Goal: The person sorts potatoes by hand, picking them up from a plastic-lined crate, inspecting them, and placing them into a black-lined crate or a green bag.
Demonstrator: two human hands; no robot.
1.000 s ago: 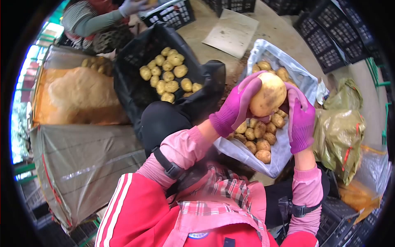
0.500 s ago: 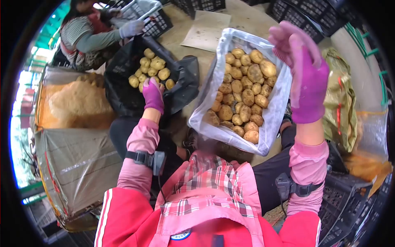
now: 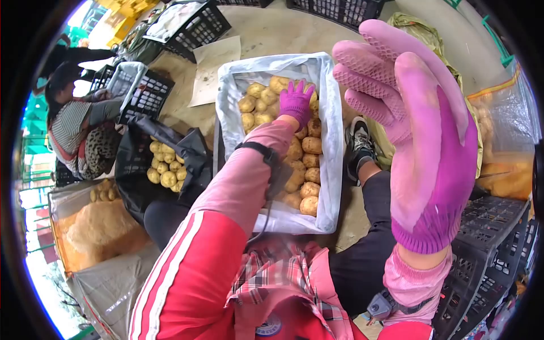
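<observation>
Head view, one moment.

Left hand (image 3: pixel 296 102): arm stretched forward into the white sack (image 3: pixel 333 147), glove laid on the potatoes (image 3: pixel 309 144) at the sack's far end. Fingers are splayed, tips touching the heap. No potato is seen clasped. The palm side is hidden, so a light hold underneath cannot be ruled out.

Right hand (image 3: pixel 422 147): raised close to the camera, well apart from the sack. Fingers are extended and slightly curved, and nothing is held.

Potatoes: the main heap lies in the white sack, which is set on the floor between the knees, mouth folded wide open. A smaller lot (image 3: pixel 164 173) is noted in the black bag (image 3: pixel 190 150), just beside the sack to the left.

Progress (judgement only): the white sack is filled along most of its length, while the black bag holds far fewer. The picking-over is therefore judged to be early or at most midway, with the greater part left to be handled. No potato is in transit at this instant.

Surroundings: a shoe (image 3: pixel 357 141) is seen right of the sack, black crates (image 3: pixel 493 221) at the right edge, a cardboard sheet (image 3: pixel 211 65) on the floor beyond. A co-worker (image 3: pixel 76 122) is seated at far left, occupied at a separate crate.
</observation>
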